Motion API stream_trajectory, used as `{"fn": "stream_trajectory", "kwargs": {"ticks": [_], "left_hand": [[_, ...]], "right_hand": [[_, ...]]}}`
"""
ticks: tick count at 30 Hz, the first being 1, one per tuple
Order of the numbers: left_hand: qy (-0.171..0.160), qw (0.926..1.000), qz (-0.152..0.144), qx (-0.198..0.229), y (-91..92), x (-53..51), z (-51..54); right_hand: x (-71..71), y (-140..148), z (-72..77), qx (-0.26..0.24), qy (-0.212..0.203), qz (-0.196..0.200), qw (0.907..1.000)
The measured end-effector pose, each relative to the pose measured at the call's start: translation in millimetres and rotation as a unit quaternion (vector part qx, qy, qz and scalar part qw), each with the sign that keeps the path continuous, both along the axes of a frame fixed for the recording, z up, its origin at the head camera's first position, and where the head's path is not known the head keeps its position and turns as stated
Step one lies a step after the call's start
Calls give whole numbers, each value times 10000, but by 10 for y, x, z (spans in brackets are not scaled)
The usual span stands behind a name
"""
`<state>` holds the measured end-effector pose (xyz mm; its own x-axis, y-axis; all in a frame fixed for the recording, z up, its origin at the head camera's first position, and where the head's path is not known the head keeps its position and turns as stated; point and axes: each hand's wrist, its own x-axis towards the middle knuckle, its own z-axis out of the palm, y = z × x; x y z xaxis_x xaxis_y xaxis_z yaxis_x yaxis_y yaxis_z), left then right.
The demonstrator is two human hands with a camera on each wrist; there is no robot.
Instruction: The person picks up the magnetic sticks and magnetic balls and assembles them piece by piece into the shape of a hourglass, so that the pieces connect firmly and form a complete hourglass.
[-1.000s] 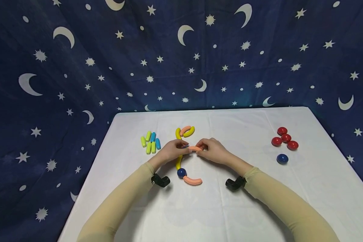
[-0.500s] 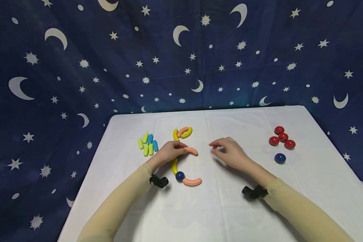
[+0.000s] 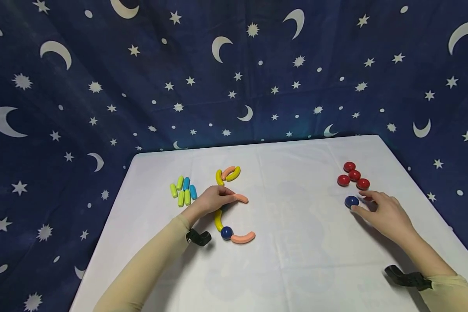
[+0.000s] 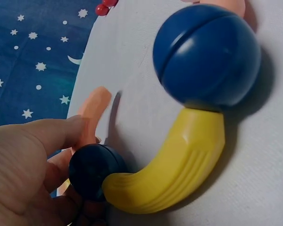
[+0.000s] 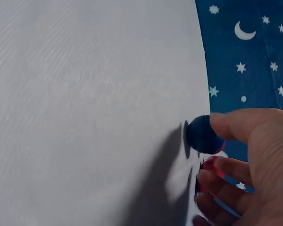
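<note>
My left hand (image 3: 212,200) pinches a peach-coloured curved stick (image 3: 241,198) between thumb and fingers. In the left wrist view a dark blue ball (image 4: 95,170) sits right by those fingers, touching a yellow curved stick (image 4: 174,169). The yellow piece's other end meets a grooved blue ball (image 3: 226,233), from which a second peach curved stick (image 3: 243,238) extends rightward. At the right of the table, my right hand (image 3: 390,216) has its thumb and fingers spread around a loose blue ball (image 3: 352,202). Its thumb overlaps the ball in the right wrist view; firm contact cannot be told.
Several red balls (image 3: 354,175) lie just beyond the right hand. Left of the left hand are short green sticks (image 3: 181,198) and blue sticks (image 3: 193,192). Beyond it, yellow curved sticks (image 3: 234,173) and a peach one form an arc. A starry cloth (image 3: 203,65) hangs behind the table.
My right hand has let go of the peach curved stick and travelled right to the loose blue ball. The left hand still holds that stick in place. The head view has shifted slightly.
</note>
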<state>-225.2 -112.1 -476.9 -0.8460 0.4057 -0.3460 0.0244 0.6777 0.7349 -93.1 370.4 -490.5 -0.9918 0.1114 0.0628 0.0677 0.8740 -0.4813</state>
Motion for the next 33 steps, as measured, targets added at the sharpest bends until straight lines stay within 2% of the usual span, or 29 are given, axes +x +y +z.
{"fn": "stream_trajectory", "kwargs": {"ticks": [4,10,14,18,23,28,33], "left_hand": [[140,9999,-17,-13,-29,6,-9],[90,9997,170,163,-29,18,-54],[88,9995,273,154,-16,24,-76],[88,9992,367,92,-3,41,-74],[84,9987,512,-8,-4,69,-50],[64,9984,561,4,8,76,-57],[116,9983,574,-55,12,76,-63]], "right_hand": [[-38,4,-64,-215,-180,55,9996],[-137,-57,-87,-187,-118,56,9997],[-259,-240,-92,-248,40,186,9995],[-439,-671,-78,-668,14,627,9958],[-685,-1436,-84,-1369,-149,1391,9807],[-862,-2018,-131,-1184,-124,1910,9743],[-935,-2268,-160,-1064,-90,1905,9759]]}}
